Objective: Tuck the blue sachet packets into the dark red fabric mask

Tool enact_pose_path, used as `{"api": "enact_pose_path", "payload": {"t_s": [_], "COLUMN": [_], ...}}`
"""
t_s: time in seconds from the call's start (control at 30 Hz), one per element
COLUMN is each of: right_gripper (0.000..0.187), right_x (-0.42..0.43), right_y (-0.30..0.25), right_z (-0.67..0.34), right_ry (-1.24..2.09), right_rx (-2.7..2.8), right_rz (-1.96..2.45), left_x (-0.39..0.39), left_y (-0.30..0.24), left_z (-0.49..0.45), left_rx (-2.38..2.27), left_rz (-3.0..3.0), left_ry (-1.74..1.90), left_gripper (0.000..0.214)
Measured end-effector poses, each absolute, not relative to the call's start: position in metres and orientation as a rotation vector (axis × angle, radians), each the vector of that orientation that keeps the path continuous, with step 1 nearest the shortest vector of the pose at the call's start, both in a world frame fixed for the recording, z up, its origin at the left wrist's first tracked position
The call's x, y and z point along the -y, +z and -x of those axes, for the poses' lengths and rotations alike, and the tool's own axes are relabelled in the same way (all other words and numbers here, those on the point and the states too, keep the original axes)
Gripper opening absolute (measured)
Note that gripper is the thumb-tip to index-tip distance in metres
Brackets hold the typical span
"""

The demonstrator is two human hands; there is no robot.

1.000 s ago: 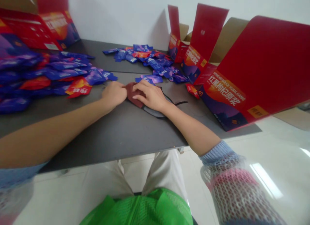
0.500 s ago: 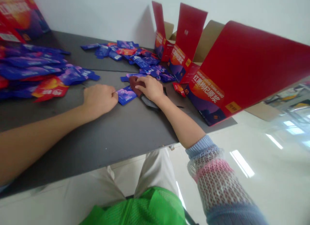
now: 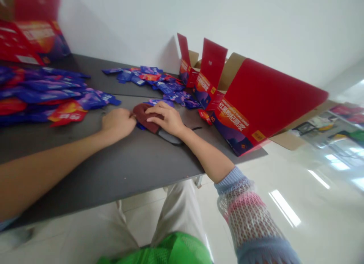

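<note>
Both hands on a maroon fabric piece (image 3: 143, 118) at the middle of the grey desk (image 3: 113, 173)

The right hand's (image 3: 166, 120) fingers (image 3: 155, 114) lie spread on top of it; the left hand's (image 3: 118, 124) fingers (image 3: 129, 117) curl together at its left edge, a pinch impossible to tell. Blue-purple sachets (image 3: 42, 95) lie to the far left, and a red carton (image 3: 241, 120) stands right.

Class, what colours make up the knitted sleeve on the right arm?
The sleeve shows pale blue, pink and white bands; head view.
</note>
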State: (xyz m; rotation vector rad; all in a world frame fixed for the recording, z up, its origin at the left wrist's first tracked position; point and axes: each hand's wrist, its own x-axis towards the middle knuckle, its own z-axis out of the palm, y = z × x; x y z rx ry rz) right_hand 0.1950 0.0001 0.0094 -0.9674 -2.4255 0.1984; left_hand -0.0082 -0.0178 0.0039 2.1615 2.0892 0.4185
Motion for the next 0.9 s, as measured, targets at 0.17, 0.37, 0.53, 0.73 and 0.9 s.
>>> {"api": "enact_pose_path", "payload": {"t_s": [0.17, 0.37, 0.53, 0.73, 0.9], "right_gripper": [0.029, 0.032, 0.032, 0.030, 0.029], "right_x": [-0.007, -0.033, -0.036, -0.036, -0.034], "right_y": [0.007, 0.003, 0.006, 0.004, 0.005], "right_z": [-0.188, -0.216, -0.225, -0.223, -0.222], "right_ry": [0.274, 0.035, -0.036, -0.018, 0.006], "right_rx": [2.498, 2.272, 2.230, 2.241, 2.269], "right_rz": [0.958, 1.479, 1.639, 1.618, 1.586], "left_x": [0.013, 0.013, 0.022, 0.034, 0.032], "left_y": [0.001, -0.004, -0.005, 0.011, 0.067], "left_z": [0.008, 0.003, 0.000, 0.027, 0.097], "left_rx": [-1.994, -2.032, -2.061, -2.054, -2.461], "left_rz": [-2.182, -2.238, -2.385, -2.582, -2.207], "left_ry": [0.536, 0.583, 0.582, 0.504, 0.964], "left_gripper": [0.039, 0.040, 0.042, 0.042, 0.038]}}
